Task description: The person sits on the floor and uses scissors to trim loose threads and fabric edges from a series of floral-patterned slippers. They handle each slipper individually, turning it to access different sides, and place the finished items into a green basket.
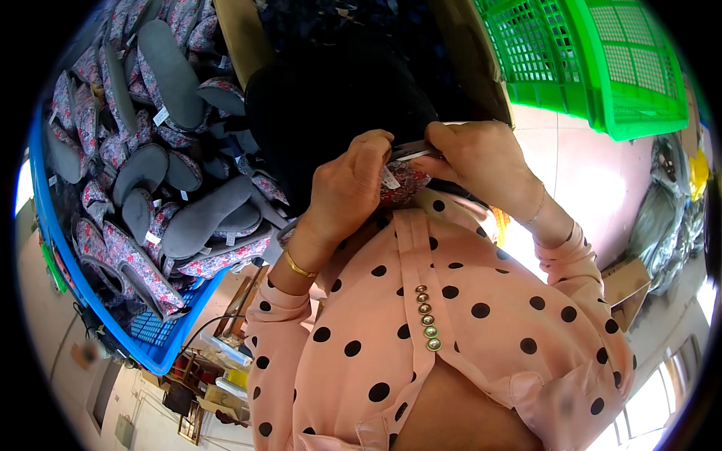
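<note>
Floral slipper (404, 186) in both hands (350, 177) (485, 158), blue basket (159, 355) at left

No legible text — white tags (161, 116) on floral slippers (169, 71), print too small

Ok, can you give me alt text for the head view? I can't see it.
The left hand and right hand grip a floral slipper with a white tag, close to the person's body. To the left, a blue basket is heaped with grey-soled floral slippers; an open cardboard box stands ahead, with green plastic basketwork at upper right.
</note>
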The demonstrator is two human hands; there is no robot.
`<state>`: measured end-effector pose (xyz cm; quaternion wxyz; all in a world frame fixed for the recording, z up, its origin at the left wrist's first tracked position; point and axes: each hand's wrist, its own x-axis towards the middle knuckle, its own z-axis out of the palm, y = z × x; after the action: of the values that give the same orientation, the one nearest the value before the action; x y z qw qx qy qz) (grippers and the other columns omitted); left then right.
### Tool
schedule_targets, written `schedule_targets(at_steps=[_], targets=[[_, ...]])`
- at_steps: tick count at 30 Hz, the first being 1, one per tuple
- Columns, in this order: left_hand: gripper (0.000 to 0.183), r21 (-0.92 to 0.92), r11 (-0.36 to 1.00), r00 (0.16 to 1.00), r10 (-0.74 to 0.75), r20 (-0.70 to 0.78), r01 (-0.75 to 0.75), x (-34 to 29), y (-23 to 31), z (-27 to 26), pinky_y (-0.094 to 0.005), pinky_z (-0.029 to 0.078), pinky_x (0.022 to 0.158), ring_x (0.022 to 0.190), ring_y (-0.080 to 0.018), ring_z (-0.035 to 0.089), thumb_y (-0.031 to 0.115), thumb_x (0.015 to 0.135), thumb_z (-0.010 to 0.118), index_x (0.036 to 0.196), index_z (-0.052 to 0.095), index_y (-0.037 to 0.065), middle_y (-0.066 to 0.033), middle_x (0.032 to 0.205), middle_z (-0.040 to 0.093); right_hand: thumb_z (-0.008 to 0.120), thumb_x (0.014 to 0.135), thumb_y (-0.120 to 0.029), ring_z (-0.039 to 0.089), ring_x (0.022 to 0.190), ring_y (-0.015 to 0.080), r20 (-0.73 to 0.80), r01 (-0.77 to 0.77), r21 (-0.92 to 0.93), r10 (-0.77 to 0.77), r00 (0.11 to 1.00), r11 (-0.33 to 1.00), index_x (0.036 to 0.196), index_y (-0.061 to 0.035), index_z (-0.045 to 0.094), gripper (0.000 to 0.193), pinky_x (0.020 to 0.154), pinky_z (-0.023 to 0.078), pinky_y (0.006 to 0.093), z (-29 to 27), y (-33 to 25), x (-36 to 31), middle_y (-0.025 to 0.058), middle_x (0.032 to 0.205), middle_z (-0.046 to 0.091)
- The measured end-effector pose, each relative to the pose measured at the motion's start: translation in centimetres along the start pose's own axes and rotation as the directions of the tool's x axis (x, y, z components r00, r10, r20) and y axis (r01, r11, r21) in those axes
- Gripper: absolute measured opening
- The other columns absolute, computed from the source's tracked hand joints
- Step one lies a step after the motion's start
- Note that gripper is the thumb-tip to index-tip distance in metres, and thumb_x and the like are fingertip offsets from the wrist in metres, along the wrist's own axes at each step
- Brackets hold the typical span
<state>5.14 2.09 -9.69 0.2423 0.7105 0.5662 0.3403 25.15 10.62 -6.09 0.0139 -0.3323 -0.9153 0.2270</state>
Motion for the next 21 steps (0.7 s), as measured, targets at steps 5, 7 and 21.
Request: schedule_targets(at_steps=[5, 7, 21], targets=[[0.012, 0.015, 1.000, 1.000, -0.004, -0.005, 0.004, -0.3, 0.0, -0.1, -0.0293, 0.055, 0.064, 0.076, -0.0260, 0.069, -0.001, 0.093, 0.055, 0.104, 0.052, 0.003, -0.0129, 0.105, 0.067, 0.061, 0.090, -0.042, 0.060, 0.053, 0.0257, 0.014, 0.016, -0.081, -0.015, 1.000, 0.997, 0.080, -0.0050, 0.056, 0.039, 0.047, 0.045, 0.0345, 0.9, 0.1, 0.6, 0.0067, 0.058, 0.059], [0.008, -0.056, 0.993, 0.994, -0.101, -0.028, 0.100, -0.4, -0.1, -0.1, -0.0277, 0.055, 0.064, 0.075, -0.0230, 0.070, 0.002, 0.096, 0.052, 0.105, 0.051, 0.003, -0.0120, 0.104, 0.067, 0.062, 0.090, -0.042, 0.061, 0.055, 0.0261, -0.028, -0.180, 0.209, 0.189, 0.982, 0.961, 0.086, -0.0029, 0.058, 0.039, 0.050, 0.046, 0.0347, 0.9, 0.9, 0.5, 0.0089, 0.061, 0.061], [0.021, -0.233, 0.946, 0.971, -0.237, -0.032, 0.223, 1.6, -1.9, -1.2, -0.0354, 0.050, 0.088, 0.102, -0.0275, 0.063, 0.014, 0.093, 0.062, 0.113, 0.063, 0.006, -0.0089, 0.108, 0.068, 0.075, 0.085, -0.020, 0.062, 0.084, 0.0114, 0.166, -0.294, 0.801, 0.279, 0.946, 0.522, 0.109, 0.0000, 0.061, 0.034, 0.076, 0.049, 0.0246, 5.8, 2.6, -2.4, 0.0075, 0.089, 0.065]])
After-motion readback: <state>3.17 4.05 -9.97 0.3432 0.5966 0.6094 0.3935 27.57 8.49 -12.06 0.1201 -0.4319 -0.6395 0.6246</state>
